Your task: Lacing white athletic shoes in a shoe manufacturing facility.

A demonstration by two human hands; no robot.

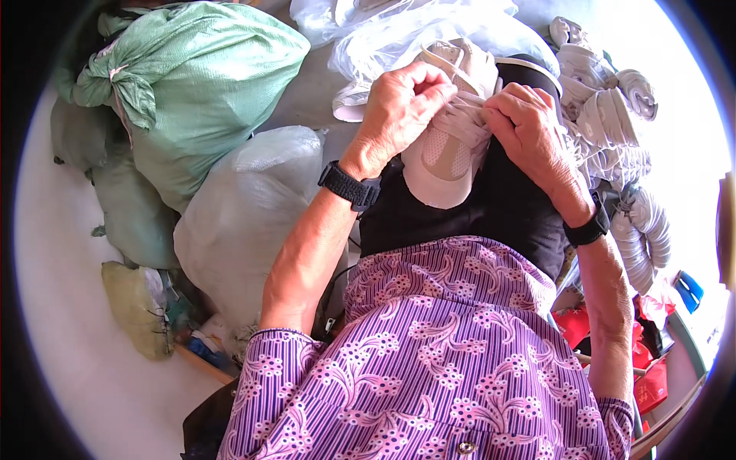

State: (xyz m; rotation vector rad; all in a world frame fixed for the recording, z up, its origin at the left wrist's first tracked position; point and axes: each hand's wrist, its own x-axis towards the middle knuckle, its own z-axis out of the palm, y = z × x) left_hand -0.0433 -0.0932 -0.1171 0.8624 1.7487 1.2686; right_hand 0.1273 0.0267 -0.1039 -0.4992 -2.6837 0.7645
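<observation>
- A pale beige shoe [437, 172] lies over the person's lap, on black cloth [514, 203], its rounded toe toward the near side and its opening toward the far side.
- The left hand [406, 103] is at the left edge of the shoe's lacing, thumb and forefinger pinched together on the laces [464, 119].
- The right hand [529, 126] is at the right edge, fingers curled and thumb pressed in, also gripping the laces; the exact strand in each hand is too small to tell.
- Both wrists wear black bands [350, 186].
- On the near side is a purple striped, flowered garment [429, 345] with sleeves ending near the elbows.
- To the far left stands a tied green sack [207, 84], bulging; a white plastic bag [245, 218], also full, sits just on its near side.
- Clear plastic wrapping [383, 42] spreads beyond the shoe.
- To the far right, many pale shoes [606, 115] are heaped closely together.
- Red packaging [652, 383] lies to the near right, beside the right forearm.
</observation>
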